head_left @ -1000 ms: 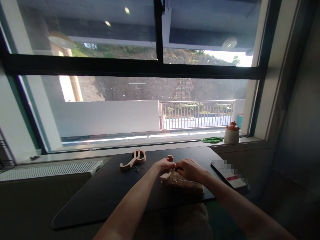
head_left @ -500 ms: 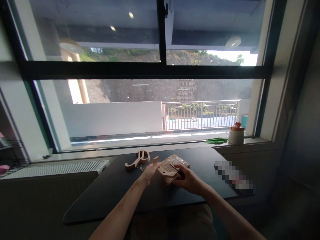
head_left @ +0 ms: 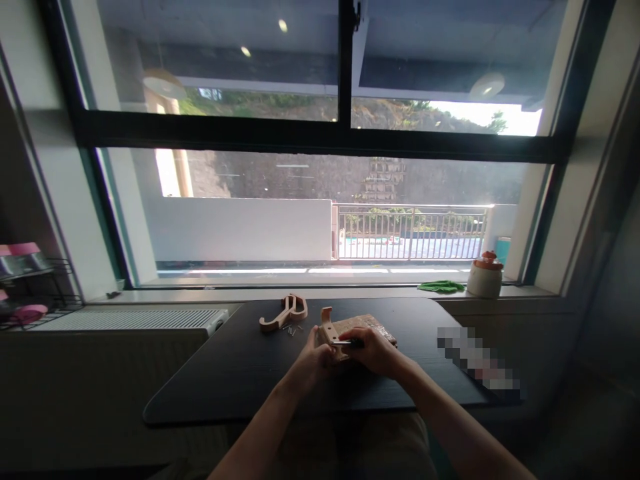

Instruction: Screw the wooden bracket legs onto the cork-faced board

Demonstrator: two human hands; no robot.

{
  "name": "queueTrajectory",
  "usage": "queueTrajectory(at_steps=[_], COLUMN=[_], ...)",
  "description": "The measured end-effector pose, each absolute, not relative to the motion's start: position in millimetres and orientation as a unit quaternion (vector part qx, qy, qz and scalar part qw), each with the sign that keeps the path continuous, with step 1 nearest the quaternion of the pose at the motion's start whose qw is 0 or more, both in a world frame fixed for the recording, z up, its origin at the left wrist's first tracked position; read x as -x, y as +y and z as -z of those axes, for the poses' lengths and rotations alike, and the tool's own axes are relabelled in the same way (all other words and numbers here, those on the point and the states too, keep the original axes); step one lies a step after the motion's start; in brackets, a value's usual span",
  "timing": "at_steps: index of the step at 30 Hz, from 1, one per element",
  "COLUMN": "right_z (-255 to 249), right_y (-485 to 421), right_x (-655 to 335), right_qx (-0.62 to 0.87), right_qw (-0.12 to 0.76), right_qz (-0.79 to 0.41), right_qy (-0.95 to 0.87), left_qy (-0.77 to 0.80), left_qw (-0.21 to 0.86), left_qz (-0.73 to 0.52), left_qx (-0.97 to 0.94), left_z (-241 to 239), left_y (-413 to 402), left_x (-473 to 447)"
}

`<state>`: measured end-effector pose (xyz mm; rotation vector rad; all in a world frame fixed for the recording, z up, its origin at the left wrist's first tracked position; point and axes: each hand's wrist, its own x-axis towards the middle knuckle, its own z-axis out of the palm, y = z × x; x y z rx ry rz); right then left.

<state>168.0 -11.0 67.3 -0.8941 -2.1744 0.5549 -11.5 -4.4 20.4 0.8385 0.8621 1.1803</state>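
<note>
My left hand (head_left: 316,357) is closed around the lower part of a pale wooden hook (head_left: 327,325), which stands tilted with its curved end up. Small dark holes show in the hook's face. In my right hand (head_left: 373,350) is a screwdriver (head_left: 354,343) with a dark handle. Its thin metal shaft points left, with the tip at the hook near my left fingers; whether it sits in a hole or on a screw I cannot tell. Behind and beneath both hands lies a brown block with a shiny surface (head_left: 367,325), partly hidden.
More wooden hooks (head_left: 285,315) lie on the dark table (head_left: 225,373), with several small screws (head_left: 291,330) beside them. A green cloth (head_left: 441,287) and a lidded jar (head_left: 485,277) stand on the windowsill. A blurred-out item (head_left: 477,360) lies at the table's right edge.
The hook has turned more upright in my left hand. My right hand has brought the screwdriver tip down and left onto the hook. The camera view has shifted slightly.
</note>
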Motion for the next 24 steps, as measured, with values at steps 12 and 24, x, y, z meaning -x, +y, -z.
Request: queueTrajectory(at_steps=[12,24], right_z=[-61.4,-82.2], right_y=[-13.0,-16.7], right_x=[-170.0,-181.3], right_qx=[0.368,0.371], right_qw=[0.353,0.219], right_qz=[-0.181,-0.213], right_qy=[-0.841,-0.877], left_qy=[0.410,0.445], left_qw=[0.652,0.673], left_qz=[-0.521,-0.491], left_qx=[-0.368,-0.329], left_z=[-22.5,-39.3], left_y=[-3.4,17.1], left_x=[7.1,1.2])
